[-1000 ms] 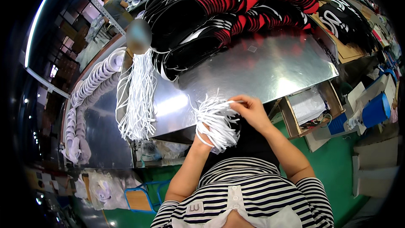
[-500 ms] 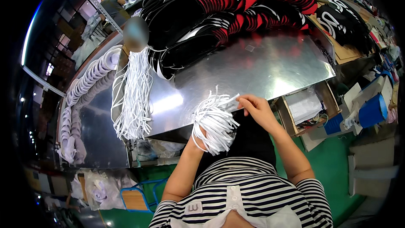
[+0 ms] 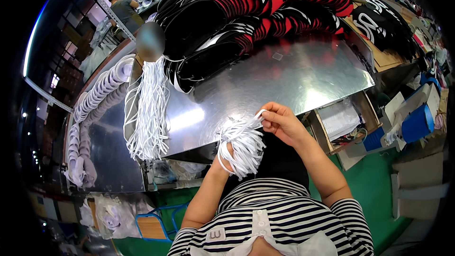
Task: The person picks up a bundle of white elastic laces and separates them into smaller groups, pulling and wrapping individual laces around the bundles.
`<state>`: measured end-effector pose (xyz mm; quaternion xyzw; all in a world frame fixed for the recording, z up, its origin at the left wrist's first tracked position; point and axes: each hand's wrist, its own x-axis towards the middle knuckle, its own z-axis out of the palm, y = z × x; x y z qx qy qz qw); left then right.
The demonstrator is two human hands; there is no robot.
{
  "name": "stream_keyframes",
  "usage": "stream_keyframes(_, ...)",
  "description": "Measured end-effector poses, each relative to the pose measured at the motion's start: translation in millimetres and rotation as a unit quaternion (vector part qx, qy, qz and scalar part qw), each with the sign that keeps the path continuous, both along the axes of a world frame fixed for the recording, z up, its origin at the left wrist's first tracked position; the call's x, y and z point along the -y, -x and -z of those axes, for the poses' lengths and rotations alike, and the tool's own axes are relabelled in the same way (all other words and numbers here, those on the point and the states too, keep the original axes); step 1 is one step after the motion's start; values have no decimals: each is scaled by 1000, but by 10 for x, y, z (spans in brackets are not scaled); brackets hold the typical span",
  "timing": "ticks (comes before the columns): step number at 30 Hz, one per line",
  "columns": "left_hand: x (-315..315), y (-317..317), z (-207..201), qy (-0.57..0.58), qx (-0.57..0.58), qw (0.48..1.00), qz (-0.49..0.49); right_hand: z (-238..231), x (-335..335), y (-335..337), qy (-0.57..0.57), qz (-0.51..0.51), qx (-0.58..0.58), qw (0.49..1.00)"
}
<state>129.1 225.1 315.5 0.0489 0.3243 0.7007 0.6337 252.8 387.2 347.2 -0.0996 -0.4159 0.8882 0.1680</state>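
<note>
A thick bundle of white cords (image 3: pixel 242 148) drapes over my left hand (image 3: pixel 227 157), which is closed around it in front of the table edge; most of its fingers are covered by the strands. My right hand (image 3: pixel 279 121) pinches the end of one or more white cords between thumb and fingertips, just right of the bundle's top. Farther left, another long bunch of white cords (image 3: pixel 149 109) hangs over the metal table (image 3: pixel 284 73).
Large stacks of black, red and white shoe pieces (image 3: pixel 251 14) fill the table's back. Rows of nested white curved pieces (image 3: pixel 102 83) stand at left. An open drawer (image 3: pixel 343 118) juts out at right. A blue-framed stool (image 3: pixel 151 226) stands below left. Another person (image 3: pixel 124 12) is far left.
My right hand has shifted slightly left and down, closer to the bundle. The bundle in my left hand has dropped a little, and its loose upper ends lie lower.
</note>
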Motion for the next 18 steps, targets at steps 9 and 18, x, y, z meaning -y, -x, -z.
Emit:
stream_keyframes(9, 21, 130, -71, -53, 82, 995, -8, -134, -72, -68, -122, 45, 12, 992)
stream_keyframes(18, 3, 62, -303, -125, 11, 992, -24, 97, 66, 74, -330, 119, 133, 927)
